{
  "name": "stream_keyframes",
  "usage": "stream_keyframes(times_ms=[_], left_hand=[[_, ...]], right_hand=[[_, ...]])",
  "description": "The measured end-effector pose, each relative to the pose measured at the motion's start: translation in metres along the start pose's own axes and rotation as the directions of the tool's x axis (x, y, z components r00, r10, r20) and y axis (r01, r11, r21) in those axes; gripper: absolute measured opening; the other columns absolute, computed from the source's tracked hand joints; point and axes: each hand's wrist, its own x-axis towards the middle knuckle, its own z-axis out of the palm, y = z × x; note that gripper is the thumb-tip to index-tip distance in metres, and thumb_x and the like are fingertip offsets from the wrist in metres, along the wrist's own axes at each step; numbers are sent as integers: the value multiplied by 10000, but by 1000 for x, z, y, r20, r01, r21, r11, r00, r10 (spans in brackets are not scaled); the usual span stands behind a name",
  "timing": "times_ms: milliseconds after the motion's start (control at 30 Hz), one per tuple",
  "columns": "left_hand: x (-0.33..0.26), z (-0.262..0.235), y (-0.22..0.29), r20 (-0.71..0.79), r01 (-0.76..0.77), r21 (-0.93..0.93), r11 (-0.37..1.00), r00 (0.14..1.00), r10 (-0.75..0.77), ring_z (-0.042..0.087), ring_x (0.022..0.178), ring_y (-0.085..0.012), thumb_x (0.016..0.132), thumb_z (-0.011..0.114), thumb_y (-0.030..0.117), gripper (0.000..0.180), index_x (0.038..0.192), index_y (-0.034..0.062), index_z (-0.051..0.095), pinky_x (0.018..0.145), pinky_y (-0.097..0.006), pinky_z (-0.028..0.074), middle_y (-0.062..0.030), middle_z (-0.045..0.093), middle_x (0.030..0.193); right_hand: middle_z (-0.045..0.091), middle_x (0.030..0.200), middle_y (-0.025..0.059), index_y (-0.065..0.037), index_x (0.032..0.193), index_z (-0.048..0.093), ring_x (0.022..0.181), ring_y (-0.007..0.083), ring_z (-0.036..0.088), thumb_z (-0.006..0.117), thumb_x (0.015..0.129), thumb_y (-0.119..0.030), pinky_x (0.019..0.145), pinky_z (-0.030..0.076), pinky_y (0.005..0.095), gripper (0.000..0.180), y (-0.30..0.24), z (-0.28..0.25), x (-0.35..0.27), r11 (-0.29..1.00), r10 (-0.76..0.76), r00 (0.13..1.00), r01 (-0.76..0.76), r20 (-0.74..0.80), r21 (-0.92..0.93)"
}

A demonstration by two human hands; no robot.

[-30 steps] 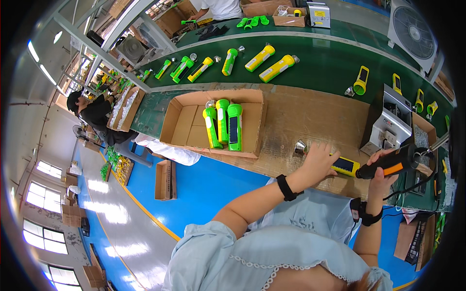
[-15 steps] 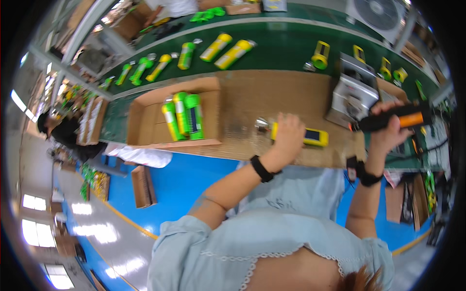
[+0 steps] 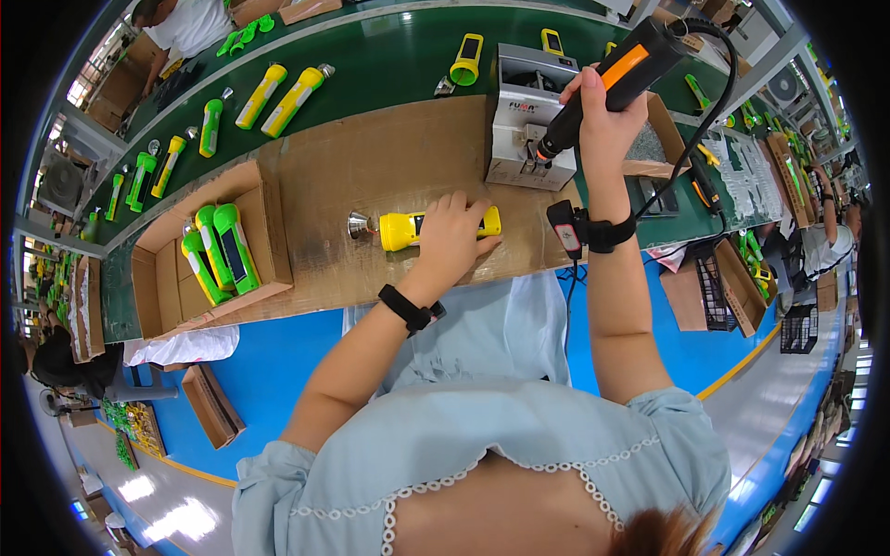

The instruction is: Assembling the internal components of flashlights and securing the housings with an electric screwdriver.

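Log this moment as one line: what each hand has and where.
left hand: pressing yellow flashlight flat on cardboard mat | right hand: holding electric screwdriver, tip at grey screw feeder

An open cardboard box (image 3: 167,269) on the left holds 3 green flashlights (image 3: 218,250). On the far green belt (image 3: 389,65) lie 2 yellow-green flashlights (image 3: 278,93).

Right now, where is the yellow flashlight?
In the head view, the yellow flashlight lies on the brown cardboard sheet near the middle, under the left hand, with the grey metal box just beyond it.
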Motion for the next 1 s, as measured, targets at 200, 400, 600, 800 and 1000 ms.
stream_keyframes(times_ms=[200,400,600,800,1000], left_hand=[[-1,2,3,-42,30,4,1000,999,-30,527,883,-274,641,741,346,434,992,125,612,748,-379,398,-86,543,923],[-3,6,4,-87,15,-1,1000,996,-15,520,887,-264,644,735,324,420,996,133,608,754,-371,389,-77,529,916],[2,4,3,-43,30,-10,1000,999,-30,519,895,-267,645,737,322,429,999,119,602,755,-371,388,-80,532,929],[-5,-2,-1,-52,77,-3,997,996,-77,526,912,-293,640,743,324,457,989,71,592,777,-397,408,-108,544,952],[1,2,7,36,125,-171,977,992,-120,499,998,-318,576,764,303,528,988,32,575,856,-410,396,-149,539,1002]], right_hand=[[578,698,92,6,932,494,556,155,563,640,832,-188,520,467,268,262,-17,5,-26,949,178,971,-212,158,232],[574,742,128,18,986,480,611,204,576,616,839,-223,562,493,314,313,-19,14,-55,955,82,976,-135,201,263],[573,739,123,20,978,476,605,195,570,601,847,-167,557,489,302,260,-6,20,-57,957,121,976,-163,184,240],[572,755,92,16,1005,485,624,159,563,598,858,-155,580,483,281,252,7,34,-71,941,197,953,-249,229,228],[522,845,64,-5,1065,447,711,140,539,592,871,-190,630,475,278,304,20,12,-79,910,231,918,-322,323,261]])
